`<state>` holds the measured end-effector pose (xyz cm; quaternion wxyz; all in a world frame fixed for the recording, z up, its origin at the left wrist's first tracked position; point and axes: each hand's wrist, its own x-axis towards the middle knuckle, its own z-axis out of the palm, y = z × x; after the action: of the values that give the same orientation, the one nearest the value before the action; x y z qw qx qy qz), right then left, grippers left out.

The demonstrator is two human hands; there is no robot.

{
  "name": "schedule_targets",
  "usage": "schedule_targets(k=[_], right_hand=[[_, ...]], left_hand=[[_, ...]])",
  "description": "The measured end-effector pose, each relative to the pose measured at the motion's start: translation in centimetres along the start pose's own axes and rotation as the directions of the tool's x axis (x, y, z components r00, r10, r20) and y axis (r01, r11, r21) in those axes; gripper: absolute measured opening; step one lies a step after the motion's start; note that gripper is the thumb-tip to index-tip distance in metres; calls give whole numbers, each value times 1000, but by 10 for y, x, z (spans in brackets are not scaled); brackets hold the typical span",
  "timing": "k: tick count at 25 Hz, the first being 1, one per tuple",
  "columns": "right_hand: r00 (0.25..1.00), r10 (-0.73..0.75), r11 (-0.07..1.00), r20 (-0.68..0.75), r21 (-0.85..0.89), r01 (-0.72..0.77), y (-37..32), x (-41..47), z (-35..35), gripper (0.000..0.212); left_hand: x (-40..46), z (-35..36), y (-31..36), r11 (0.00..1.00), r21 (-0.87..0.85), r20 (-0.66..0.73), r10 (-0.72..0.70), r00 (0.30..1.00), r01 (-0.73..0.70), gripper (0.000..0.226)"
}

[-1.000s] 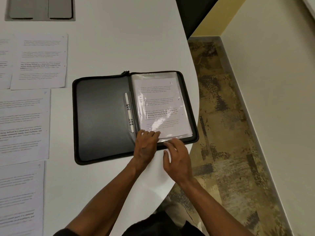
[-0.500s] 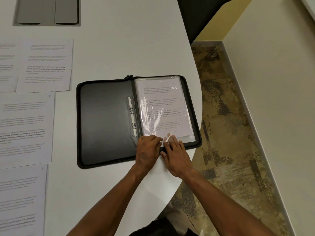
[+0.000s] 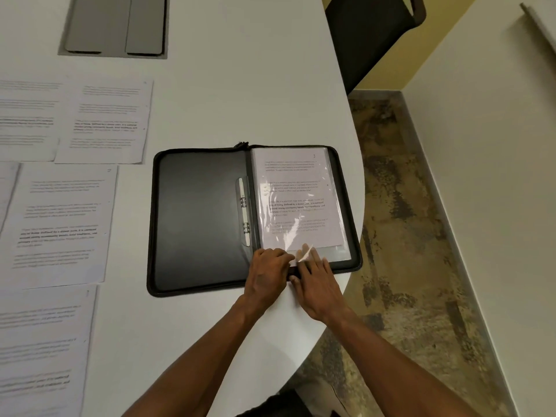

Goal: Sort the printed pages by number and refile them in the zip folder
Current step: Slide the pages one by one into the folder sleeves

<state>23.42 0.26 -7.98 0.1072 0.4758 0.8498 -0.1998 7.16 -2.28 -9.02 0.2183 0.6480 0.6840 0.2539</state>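
Observation:
A black zip folder (image 3: 198,218) lies open near the white table's right edge. Its right half holds clear plastic sleeves with a printed page (image 3: 298,203) inside the top one. My left hand (image 3: 267,272) rests at the sleeve's bottom edge with fingers curled, pinching the plastic. My right hand (image 3: 316,275) lies beside it with straight fingers on the sleeve's lower edge, where a bit of plastic lifts between the two hands. Several loose printed pages (image 3: 64,224) lie spread on the table to the left.
The white table (image 3: 240,85) curves to a rounded edge just right of the folder. A grey recessed hatch (image 3: 115,25) sits at the far left. A dark chair (image 3: 370,34) stands beyond the table, over patterned floor (image 3: 400,236).
My right hand has moved in next to my left at the sleeve's bottom edge. The page sits deeper in the sleeve. The view has shifted down and left.

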Motion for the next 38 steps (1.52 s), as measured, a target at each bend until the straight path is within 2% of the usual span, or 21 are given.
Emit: schedule_targets(k=[3, 7, 9, 11, 13, 15, 18, 20, 24, 28, 30, 31, 33, 35, 37, 38], right_hand=[[999, -23, 998, -24, 57, 24, 0, -8, -4, 62], [953, -64, 991, -296, 96, 97, -1, -20, -19, 30], [919, 9, 994, -393, 101, 34, 2, -17, -23, 29], [933, 170, 981, -318, 147, -129, 8, -17, -26, 48], [951, 278, 955, -134, 142, -260, 14, -16, -26, 66], [957, 288, 954, -25, 92, -285, 17, -19, -21, 74], [953, 287, 955, 98, 53, -293, 19, -21, -18, 74], [954, 281, 954, 105, 74, -289, 16, -19, -17, 72], [950, 308, 925, -53, 250, -286, 7, -13, -14, 66], [907, 400, 722, -131, 654, -225, 1, -5, -26, 50], [803, 567, 599, -185, 761, -247, 5, 0, -40, 41], [740, 653, 521, -161, 804, -285, 12, 4, -46, 41], [645, 764, 310, -25, 891, -333, 30, 14, -55, 50], [629, 770, 117, 109, 944, -307, 42, 19, -61, 53], [664, 742, 83, 96, 969, -232, 41, 23, -69, 45], [688, 725, 116, 35, 978, -172, 33, 21, -76, 42]], left_hand=[[-2, -6, 1, 1000, 16, 52, 19, 998, -19, 22], [-12, -19, 14, 1000, -7, -19, 22, 1000, -23, 24], [-19, -26, 18, 1000, -8, -69, 1, 998, -1, 22], [-33, -31, 21, 999, -15, -104, -45, 994, 44, 17], [-51, -36, 20, 995, -22, -123, -95, 988, 93, 15], [-74, -40, 18, 991, -2, -137, -136, 981, 137, 17], [-110, -48, 15, 977, 47, -188, -195, 963, 207, 21], [-131, -54, 12, 966, 61, -223, -232, 947, 251, 24], [-151, -61, 15, 946, 77, -264, -286, 921, 316, 28], [-141, -67, 26, 955, 36, -304, -272, 913, 296, 29], [-132, -70, 32, 966, 29, -297, -236, 925, 256, 28], [-128, -70, 35, 970, 25, -296, -225, 928, 243, 27], [-117, -72, 39, 974, 20, -300, -209, 931, 225, 25], [-106, -74, 44, 980, -7, -305, -192, 933, 199, 24], [-89, -73, 52, 976, -96, -318, -217, 923, 197, 23], [-79, -73, 59, 961, -172, -323, -264, 909, 218, 23]])
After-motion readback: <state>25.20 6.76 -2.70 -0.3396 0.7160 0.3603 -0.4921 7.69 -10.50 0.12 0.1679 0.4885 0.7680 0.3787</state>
